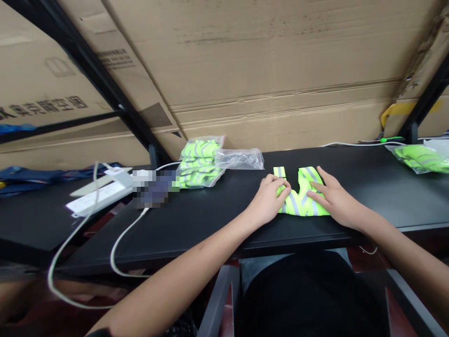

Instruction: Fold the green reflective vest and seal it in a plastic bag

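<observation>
Fluorescent cloth vest (302, 199) with shiny grey stripes on matt black table (368, 182).

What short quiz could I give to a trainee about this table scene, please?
1. True or false: both hands rest on the small reflective vest on the black table.
2. Which hand covers the vest's right part: the left hand or the right hand?
3. What lies between the bagged vests and the small vest: A) an empty clear bag, B) scissors?

Key: 1 true; 2 right hand; 3 A.
</observation>
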A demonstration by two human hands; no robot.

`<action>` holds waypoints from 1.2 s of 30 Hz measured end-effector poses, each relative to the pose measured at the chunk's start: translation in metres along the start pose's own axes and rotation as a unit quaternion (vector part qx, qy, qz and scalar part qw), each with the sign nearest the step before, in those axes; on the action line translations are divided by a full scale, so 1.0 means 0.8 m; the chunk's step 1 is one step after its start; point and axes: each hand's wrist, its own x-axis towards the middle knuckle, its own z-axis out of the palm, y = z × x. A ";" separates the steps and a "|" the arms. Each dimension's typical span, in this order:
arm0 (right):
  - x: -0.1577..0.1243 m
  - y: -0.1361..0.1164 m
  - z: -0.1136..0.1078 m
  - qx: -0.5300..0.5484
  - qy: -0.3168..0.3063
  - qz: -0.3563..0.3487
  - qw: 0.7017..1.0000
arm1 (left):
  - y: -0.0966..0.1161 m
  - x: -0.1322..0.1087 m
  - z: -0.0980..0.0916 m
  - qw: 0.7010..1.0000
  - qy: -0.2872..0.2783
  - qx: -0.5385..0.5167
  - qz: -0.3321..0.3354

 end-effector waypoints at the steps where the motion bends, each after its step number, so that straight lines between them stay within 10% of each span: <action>1: -0.001 -0.001 0.000 -0.011 0.008 -0.005 1.000 | -0.001 -0.002 0.001 1.000 0.003 0.019 -0.005; 12: 0.003 -0.010 -0.007 0.091 0.068 0.047 0.992 | -0.008 -0.003 0.001 0.991 -0.033 0.097 0.088; 19: 0.007 0.000 -0.001 0.234 0.095 0.100 0.962 | -0.005 0.029 -0.008 0.942 -0.203 0.114 0.240; 27: 0.014 -0.001 -0.015 0.471 0.070 0.203 0.856 | 0.003 0.029 -0.012 0.951 -0.212 0.087 0.209; 36: 0.029 0.012 -0.013 0.448 0.083 0.235 0.859 | 0.000 0.032 -0.013 0.945 -0.235 0.060 0.218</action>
